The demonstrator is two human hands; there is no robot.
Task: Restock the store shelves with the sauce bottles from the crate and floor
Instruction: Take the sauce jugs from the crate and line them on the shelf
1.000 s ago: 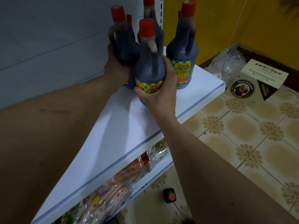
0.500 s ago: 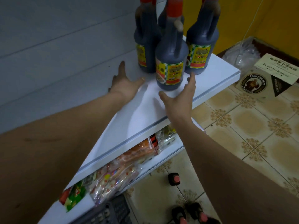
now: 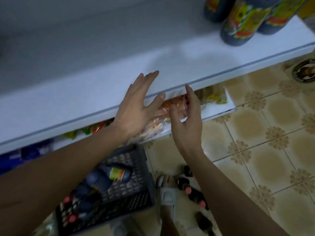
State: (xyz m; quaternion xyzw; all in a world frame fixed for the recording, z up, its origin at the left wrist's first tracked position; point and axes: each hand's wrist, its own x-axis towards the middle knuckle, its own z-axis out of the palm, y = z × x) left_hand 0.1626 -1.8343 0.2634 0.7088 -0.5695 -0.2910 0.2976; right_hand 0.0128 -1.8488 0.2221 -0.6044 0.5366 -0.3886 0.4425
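Dark sauce bottles (image 3: 238, 26) with yellow-red labels stand at the far right of the white shelf (image 3: 105, 97). My left hand (image 3: 136, 106) hovers over the shelf's front edge, fingers spread, holding nothing. My right hand (image 3: 189, 120) is just in front of the shelf edge, also open and empty. Below, a dark plastic crate (image 3: 133, 189) holds several red-capped sauce bottles (image 3: 109, 176) lying down. More red-capped bottles (image 3: 194, 195) lie on the tiled floor beside the crate, partly hidden by my right forearm.
A lower shelf (image 3: 219, 109) carries plastic-wrapped snack packs (image 3: 163, 114). A foot in a grey slipper (image 3: 167, 193) stands between crate and floor bottles. Patterned beige tiles (image 3: 255, 150) cover the floor on the right. A round printed box face (image 3: 305, 70) shows at the right edge.
Both hands let go of the shelved bottles and pulled back toward the shelf's front edge. The view tilted down, so the crate and floor bottles are now in sight.
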